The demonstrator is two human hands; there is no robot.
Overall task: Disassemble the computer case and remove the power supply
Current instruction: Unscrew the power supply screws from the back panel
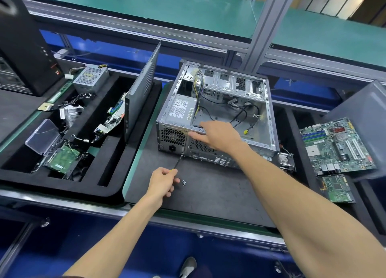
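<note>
Yellow-handled screwdriver sits in the curled left hand, tip on a back screw of the computer case. Keep it straight and push gently. Right hand lies flat, steadying the case by the power supply.

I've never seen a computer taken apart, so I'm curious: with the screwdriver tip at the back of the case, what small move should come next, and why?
Probably turn the screwdriver to back out that rear screw. The left hand grips its handle, the tip sits at the case's back panel below the power supply, and the right hand rests on the case's rear edge. Loose screws already lie on the mat.
</note>
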